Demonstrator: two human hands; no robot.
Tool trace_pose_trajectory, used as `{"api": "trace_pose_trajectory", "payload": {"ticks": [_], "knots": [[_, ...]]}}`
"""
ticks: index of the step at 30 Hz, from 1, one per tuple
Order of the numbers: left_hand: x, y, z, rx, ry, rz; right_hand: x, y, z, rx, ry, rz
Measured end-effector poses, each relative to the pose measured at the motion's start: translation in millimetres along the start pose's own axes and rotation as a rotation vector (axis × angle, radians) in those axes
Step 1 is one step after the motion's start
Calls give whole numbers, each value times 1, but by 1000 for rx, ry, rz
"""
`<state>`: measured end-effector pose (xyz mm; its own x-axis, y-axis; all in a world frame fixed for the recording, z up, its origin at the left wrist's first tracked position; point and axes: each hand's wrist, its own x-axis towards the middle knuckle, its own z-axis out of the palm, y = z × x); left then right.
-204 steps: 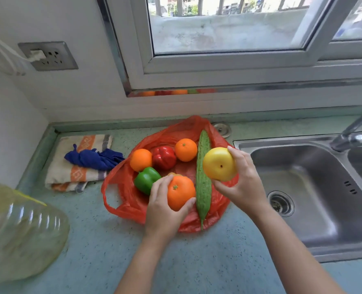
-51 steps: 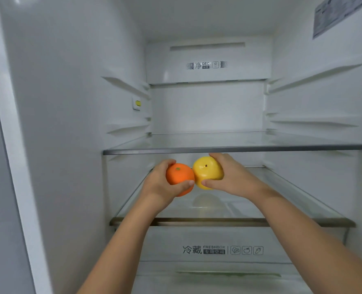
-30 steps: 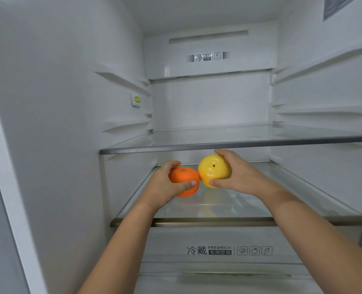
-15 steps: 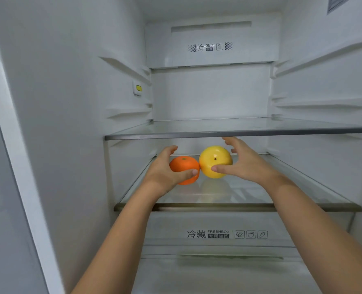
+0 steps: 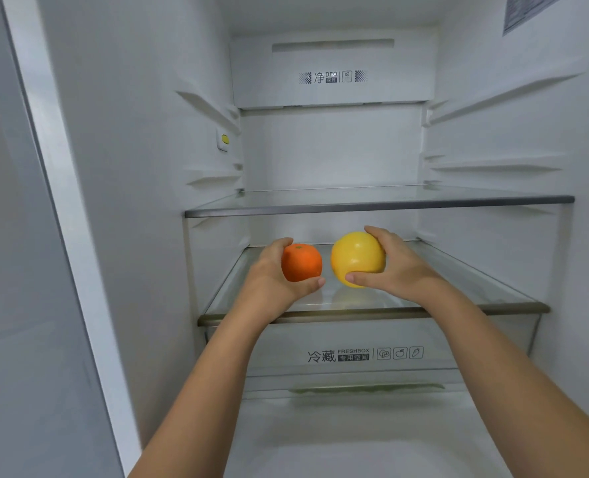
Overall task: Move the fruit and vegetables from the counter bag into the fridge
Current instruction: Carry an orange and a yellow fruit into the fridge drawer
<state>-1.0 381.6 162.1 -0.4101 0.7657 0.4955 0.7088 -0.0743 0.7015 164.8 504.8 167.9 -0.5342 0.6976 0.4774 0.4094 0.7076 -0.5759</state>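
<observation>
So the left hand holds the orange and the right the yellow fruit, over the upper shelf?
Wrong shelf. In the head view the left hand with the orange and the right hand with the yellow fruit are over the lower shelf, under the upper shelf.

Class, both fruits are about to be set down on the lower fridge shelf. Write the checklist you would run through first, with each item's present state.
1. Grip of the left hand round the orange: ok.
2. Grip of the right hand round the yellow fruit: ok.
3. Space on the lower glass shelf beneath both fruits free: ok.
4. Hands and fruit below the upper shelf edge: ok.
5. Gap between the two fruits: ok.
6. Fruits already touching the glass: cannot tell.
</observation>
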Motion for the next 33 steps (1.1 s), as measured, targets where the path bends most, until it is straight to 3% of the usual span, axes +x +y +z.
{"api": "trace_pose_trajectory", "payload": {"ticks": [19,33], "knots": [[-9,5,-3,59,0,11,-17,-11,-8,-56,81,69],[-76,3,-5,358,218,408,-90,-48,24,-305,293,-63]]}}
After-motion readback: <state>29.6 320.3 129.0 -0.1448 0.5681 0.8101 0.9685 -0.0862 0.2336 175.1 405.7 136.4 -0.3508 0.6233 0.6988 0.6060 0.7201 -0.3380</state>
